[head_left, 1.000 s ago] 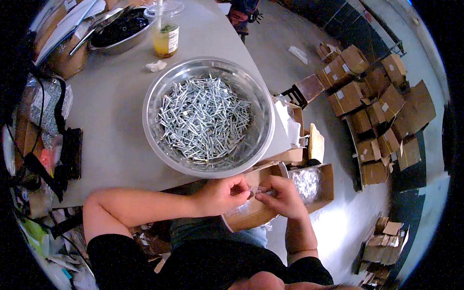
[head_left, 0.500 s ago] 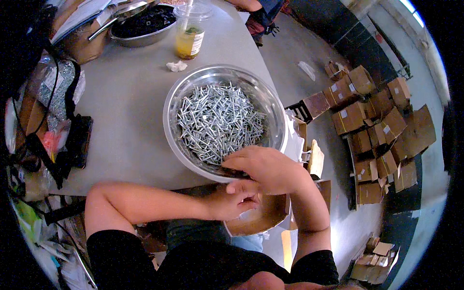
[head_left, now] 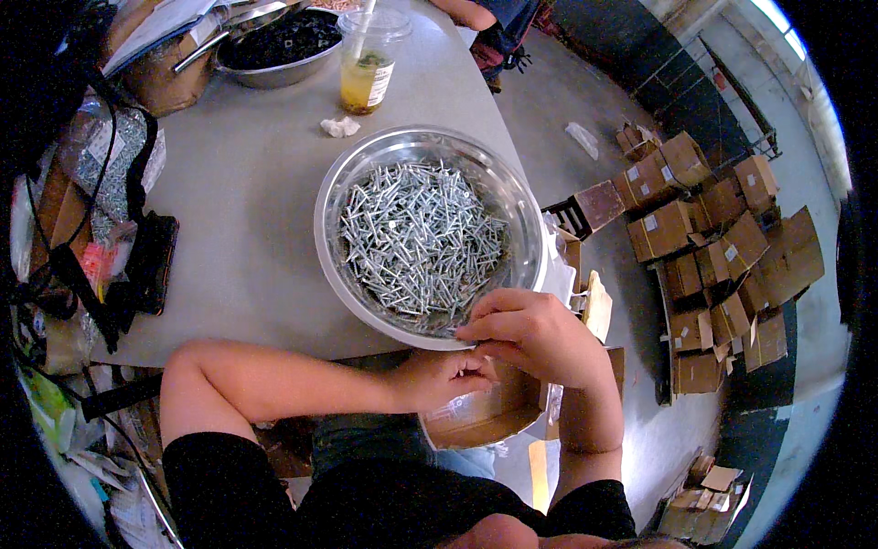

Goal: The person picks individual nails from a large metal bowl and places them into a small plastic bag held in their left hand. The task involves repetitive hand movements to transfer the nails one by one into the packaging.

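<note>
A wide steel bowl [head_left: 327,240] stands at the table's near right edge, holding a heap of thin silver screws or nails [head_left: 416,238]. Over its near right rim is my right hand [head_left: 540,337], thumb and fingers drawn together in a pinch. Whatever those fingertips hold is too small to make out. Just below the rim, my left hand [head_left: 444,380] is curled closed, its fingertips close to the right hand; its contents are hidden. Under both hands sits an open cardboard box [head_left: 494,416], its brown inner side showing.
On the grey table [head_left: 229,229] are a crumpled white tissue [head_left: 340,127], a lidded plastic drink cup [head_left: 366,80] and a bowl of black parts [head_left: 279,55]. Bags of hardware [head_left: 114,165] lie at left. Cardboard boxes [head_left: 704,247] are stacked at right. Another person [head_left: 503,37] is at the far end.
My right hand has drawn back from over the screws or nails to the bowl's near rim, its fingers now pinched. The left hand stays below the rim. The view has shifted slightly.
</note>
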Motion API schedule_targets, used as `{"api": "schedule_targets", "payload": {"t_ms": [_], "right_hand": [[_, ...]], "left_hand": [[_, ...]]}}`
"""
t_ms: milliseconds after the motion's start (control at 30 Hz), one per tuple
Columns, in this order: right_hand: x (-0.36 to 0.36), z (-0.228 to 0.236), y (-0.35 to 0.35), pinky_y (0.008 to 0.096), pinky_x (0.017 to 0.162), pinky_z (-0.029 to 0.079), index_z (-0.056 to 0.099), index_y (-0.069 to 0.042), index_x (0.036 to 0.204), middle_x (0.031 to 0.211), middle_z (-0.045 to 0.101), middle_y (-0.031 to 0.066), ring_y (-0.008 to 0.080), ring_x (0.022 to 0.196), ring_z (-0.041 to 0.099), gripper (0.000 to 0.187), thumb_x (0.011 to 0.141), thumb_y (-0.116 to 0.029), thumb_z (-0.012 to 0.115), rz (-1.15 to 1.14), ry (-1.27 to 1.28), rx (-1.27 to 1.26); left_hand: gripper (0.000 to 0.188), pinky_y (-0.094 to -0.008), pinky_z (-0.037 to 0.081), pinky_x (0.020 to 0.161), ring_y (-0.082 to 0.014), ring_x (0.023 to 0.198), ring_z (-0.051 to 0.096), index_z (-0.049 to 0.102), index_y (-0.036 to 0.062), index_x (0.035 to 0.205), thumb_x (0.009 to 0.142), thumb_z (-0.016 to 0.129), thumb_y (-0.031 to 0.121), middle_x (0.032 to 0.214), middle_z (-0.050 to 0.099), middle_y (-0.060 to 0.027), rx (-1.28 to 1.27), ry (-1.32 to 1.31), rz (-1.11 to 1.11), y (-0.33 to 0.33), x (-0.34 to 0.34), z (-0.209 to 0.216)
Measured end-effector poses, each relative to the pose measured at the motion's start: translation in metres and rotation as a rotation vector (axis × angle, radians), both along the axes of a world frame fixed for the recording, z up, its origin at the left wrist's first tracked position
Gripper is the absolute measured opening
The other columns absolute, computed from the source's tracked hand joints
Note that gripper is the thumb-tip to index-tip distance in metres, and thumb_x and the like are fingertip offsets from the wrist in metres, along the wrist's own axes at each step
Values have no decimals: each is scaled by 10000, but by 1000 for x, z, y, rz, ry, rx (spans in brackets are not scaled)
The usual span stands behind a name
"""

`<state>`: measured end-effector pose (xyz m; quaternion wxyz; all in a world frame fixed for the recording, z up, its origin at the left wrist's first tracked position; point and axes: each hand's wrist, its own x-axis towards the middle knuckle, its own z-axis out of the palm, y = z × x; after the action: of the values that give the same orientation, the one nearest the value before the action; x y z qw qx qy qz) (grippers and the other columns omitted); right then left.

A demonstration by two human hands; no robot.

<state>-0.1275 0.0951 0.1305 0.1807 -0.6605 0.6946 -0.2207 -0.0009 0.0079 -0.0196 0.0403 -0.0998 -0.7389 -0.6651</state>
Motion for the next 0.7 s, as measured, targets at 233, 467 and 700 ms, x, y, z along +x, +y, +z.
{"api": "schedule_targets", "payload": {"t_ms": [233,467,700], "right_hand": [[9,-7,21,372,794,543,690,-47,1001,1015,668,111,286,915,655,299,718,-102,612,-18,111,-101],[22,-14,38,368,769,554,698,-50,969,992,679,106,264,901,663,299,684,-98,626,-65,283,-334],[24,-21,79,311,685,553,707,-41,825,906,694,120,249,790,691,118,710,-18,718,-362,-85,-345]], "left_hand": [[234,-347,488,701,-221,734,603,642,40,850,873,654,272,806,636,-91,-116,-89,-54,-6,3,15],[203,-316,482,686,-170,715,584,636,25,829,833,705,216,785,625,-72,84,-37,48,-2,-2,6],[191,-277,472,710,-119,757,577,620,27,913,814,725,152,822,621,-44,232,-116,-127,1,-5,-7]]}}
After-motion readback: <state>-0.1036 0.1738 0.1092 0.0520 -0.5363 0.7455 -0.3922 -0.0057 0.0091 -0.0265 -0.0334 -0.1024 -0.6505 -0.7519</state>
